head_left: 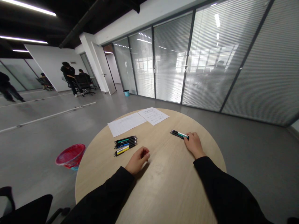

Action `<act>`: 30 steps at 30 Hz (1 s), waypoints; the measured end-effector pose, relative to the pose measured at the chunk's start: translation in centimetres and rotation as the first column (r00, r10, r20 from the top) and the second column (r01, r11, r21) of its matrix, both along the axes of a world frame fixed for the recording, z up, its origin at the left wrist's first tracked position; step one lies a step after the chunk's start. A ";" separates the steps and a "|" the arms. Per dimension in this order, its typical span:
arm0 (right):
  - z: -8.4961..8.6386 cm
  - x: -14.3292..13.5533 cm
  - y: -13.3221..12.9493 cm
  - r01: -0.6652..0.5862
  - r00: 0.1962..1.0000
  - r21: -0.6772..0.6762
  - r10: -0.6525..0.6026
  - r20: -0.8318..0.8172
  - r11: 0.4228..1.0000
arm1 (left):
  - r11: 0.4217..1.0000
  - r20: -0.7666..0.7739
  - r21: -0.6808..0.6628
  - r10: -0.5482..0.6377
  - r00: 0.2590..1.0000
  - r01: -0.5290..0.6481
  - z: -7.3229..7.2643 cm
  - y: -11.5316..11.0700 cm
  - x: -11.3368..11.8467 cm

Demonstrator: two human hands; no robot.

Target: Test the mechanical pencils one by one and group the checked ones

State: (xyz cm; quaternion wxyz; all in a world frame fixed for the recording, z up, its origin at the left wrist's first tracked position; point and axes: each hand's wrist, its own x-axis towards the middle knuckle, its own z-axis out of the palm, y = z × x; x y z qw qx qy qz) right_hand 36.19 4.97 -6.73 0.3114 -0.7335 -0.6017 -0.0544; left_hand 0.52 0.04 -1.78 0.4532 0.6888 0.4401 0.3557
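Observation:
On the right of the round table, my right hand (194, 145) has its fingers closed around the near end of a small group of pens (178, 134). These pens lie side by side, mostly black, with white and green parts. My left hand (138, 161) rests above the tabletop, loosely curled, with a gap between thumb and fingers and nothing visible in it. Left of that hand lies a second group of several pens (125, 145), black with green, blue, white and yellow barrels, roughly parallel.
Two printed paper sheets, a left sheet (127, 123) and a right sheet (154, 115), lie at the far side of the wooden table (161, 183). A red basket (71, 155) stands on the floor at left, near a black chair (30, 207). People are in the background.

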 end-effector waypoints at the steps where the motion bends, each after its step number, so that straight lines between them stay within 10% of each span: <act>1: 0.0 0.0 0.0 0.004 1.000 0.003 -0.004 -0.002 1.000 | 1.000 -0.009 0.010 0.001 1.000 -0.001 0.1 0.0 0.0; 8: 1.0 -0.6 -0.9 0.033 0.999 -0.004 -0.033 -0.006 0.999 | 0.964 -0.287 0.261 0.117 0.951 -0.040 1.2 -0.1 -0.8; 14: 2.1 -2.5 -2.5 -0.067 0.997 0.064 0.070 -0.038 0.996 | 0.851 -0.568 0.525 0.350 0.745 0.001 1.4 1.8 -3.5; 19: 2.8 -4.5 -3.9 -0.201 0.977 0.104 0.208 -0.053 0.974 | 0.828 -0.690 0.561 0.453 0.565 0.021 1.1 3.4 -5.8; 30: 3.9 -8.5 -6.3 -0.429 0.882 0.141 0.448 -0.146 0.892 | 0.833 -0.755 0.547 0.447 0.480 0.085 1.0 5.2 -7.3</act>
